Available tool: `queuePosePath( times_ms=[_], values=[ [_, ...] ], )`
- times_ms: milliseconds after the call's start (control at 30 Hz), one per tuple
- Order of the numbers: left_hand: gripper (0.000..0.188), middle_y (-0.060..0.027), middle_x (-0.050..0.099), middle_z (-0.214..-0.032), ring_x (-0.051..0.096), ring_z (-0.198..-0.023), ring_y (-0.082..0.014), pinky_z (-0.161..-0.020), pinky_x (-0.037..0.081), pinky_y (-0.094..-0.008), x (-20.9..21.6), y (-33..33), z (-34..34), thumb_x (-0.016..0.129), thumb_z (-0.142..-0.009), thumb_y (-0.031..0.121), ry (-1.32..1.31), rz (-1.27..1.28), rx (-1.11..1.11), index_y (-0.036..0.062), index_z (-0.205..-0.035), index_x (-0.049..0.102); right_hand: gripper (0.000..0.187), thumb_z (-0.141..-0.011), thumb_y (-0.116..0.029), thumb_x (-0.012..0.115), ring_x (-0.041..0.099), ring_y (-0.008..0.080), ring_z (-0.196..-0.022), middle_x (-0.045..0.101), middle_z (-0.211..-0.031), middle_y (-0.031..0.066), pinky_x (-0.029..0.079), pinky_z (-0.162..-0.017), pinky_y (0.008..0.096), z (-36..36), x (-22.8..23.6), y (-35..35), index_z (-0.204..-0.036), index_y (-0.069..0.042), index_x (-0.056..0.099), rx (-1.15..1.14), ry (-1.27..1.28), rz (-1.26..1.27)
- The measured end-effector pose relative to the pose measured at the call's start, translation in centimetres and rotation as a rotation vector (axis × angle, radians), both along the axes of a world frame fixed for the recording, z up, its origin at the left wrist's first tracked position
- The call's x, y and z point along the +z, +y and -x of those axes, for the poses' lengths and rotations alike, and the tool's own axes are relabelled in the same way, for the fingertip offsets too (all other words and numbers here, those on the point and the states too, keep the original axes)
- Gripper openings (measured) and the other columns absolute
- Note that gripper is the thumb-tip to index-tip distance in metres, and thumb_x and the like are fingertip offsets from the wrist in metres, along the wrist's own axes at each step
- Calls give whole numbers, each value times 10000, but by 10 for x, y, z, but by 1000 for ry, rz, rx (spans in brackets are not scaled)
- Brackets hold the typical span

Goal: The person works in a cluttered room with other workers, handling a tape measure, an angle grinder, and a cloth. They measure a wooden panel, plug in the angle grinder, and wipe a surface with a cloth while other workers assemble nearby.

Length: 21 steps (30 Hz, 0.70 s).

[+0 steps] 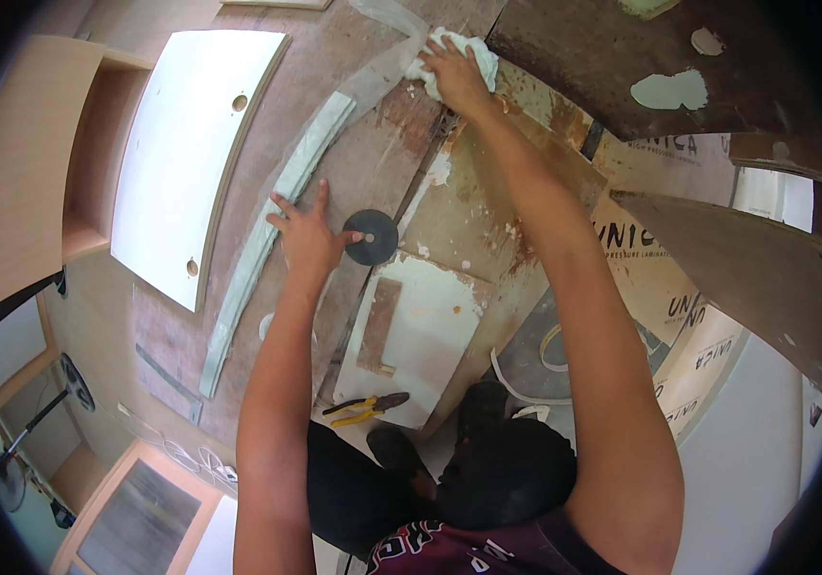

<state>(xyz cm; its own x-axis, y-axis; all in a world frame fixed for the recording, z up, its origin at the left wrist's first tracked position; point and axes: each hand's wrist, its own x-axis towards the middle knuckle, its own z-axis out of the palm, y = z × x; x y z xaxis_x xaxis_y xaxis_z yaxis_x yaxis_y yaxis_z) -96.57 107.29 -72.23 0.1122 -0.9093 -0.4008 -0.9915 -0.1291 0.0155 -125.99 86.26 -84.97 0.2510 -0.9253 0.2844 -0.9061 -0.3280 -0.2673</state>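
My left hand (311,238) rests with its fingers spread on the brown work surface (396,182). Its thumb touches a dark round disc (370,239) with a centre hole, and its fingertips reach a long, pale, wrapped strip (281,211). At the far side, my right hand (459,79) grips a crumpled white cloth (483,62), its arm stretched well out. Clear plastic sheeting (372,81) trails between the cloth and the strip. Closer to me, yellow-handled pliers (367,409) lie at the edge of a stained white board (439,316), beside a brown wooden piece (379,326).
A white panel (195,158) with two round holes and a pale wooden box (32,163) lie to the left. Dark boards (717,240) and printed brown sheets (631,230) stand at the right. A curled edging strip (526,393) lies near my legs. Part of another person shows at far left.
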Motion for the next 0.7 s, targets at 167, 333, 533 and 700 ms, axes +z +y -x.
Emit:
queuePosePath(
  times_ms=[167,333,533,700],
  values=[
    [1108,-450,94,-1620,227,-1429,-686,-965,554,-583,-5,-4,16,953,-654,477,30,-23,-30,377,-1602,389,485,-974,-66,516,451,370,-1448,506,-1570,131,335,-1180,581,46,-5,-51,-1447,-143,591,-153,4,117],
    [1122,-438,71,-1630,241,-1433,-665,-983,564,-546,-4,-6,8,930,-661,532,-24,-40,-24,395,-1613,354,530,-902,10,545,568,400,-1294,564,-1432,293,429,-1125,491,8,5,-12,-1426,-61,579,-42,-135,-98],
    [1131,-461,74,-1614,232,-1426,-700,-1011,541,-560,-11,-4,4,941,-650,511,-18,-58,-18,385,-1613,361,501,-962,-46,495,372,371,-1508,460,-1592,147,280,-1258,540,26,6,135,-1461,-79,533,291,-123,-132],
    [1128,-478,89,-1599,218,-1418,-717,-1019,536,-561,-8,-7,-1,947,-643,499,-14,-28,-32,365,-1609,379,558,-1014,-190,552,238,314,-1577,329,-1679,102,218,-1280,563,31,17,218,-1557,-289,470,68,66,-406]
  ],
)
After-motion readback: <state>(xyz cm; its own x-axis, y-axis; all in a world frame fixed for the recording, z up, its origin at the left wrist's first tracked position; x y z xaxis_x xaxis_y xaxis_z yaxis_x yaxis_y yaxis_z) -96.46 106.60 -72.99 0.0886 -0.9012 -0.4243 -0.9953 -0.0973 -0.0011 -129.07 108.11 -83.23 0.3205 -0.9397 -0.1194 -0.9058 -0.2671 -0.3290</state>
